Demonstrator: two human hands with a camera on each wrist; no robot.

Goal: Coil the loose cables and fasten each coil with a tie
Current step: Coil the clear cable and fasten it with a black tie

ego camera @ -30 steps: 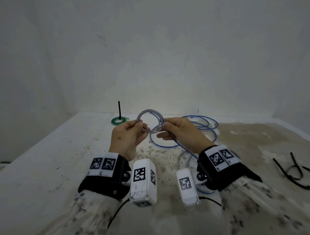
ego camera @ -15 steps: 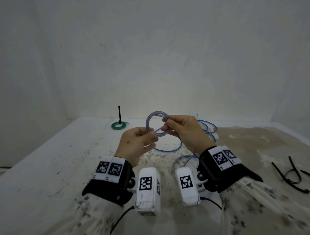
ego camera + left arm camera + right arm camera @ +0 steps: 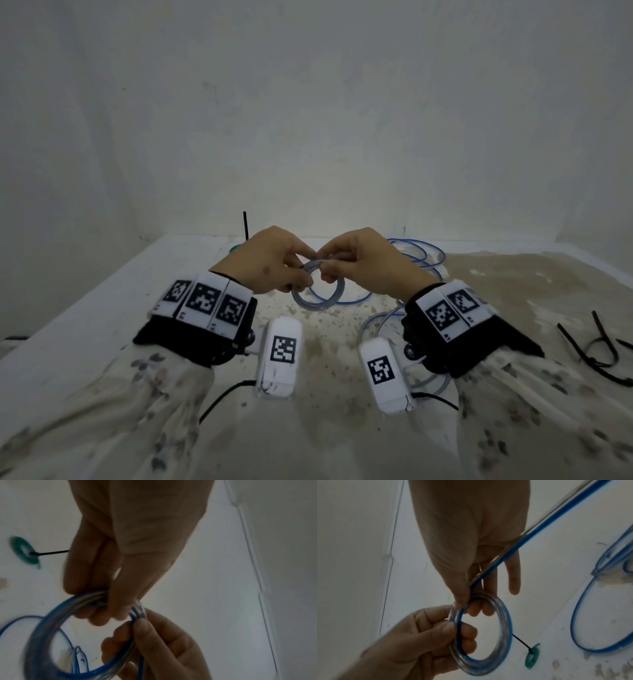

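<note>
A small coil (image 3: 318, 297) of clear, blue-striped cable hangs in the air between my hands. My left hand (image 3: 301, 278) grips its upper left rim with curled fingers. My right hand (image 3: 329, 271) pinches the rim just beside it. In the right wrist view a strand of the same cable (image 3: 556, 515) runs from the coil (image 3: 505, 628) across my right palm and out at the top right. The rest of the cable (image 3: 423, 257) lies in loose loops on the table behind my right hand. In the left wrist view the coil (image 3: 42, 628) looks blurred.
A green coil (image 3: 235, 247) fastened with an upright black tie (image 3: 245, 226) lies at the back left, also in view as the green coil (image 3: 532, 658). Several loose black ties (image 3: 596, 349) lie at the right. The stained white table (image 3: 102, 308) meets the walls behind and at the left.
The coil stood above my fingers before and now hangs below them. Both hands have closed together on its upper rim.
</note>
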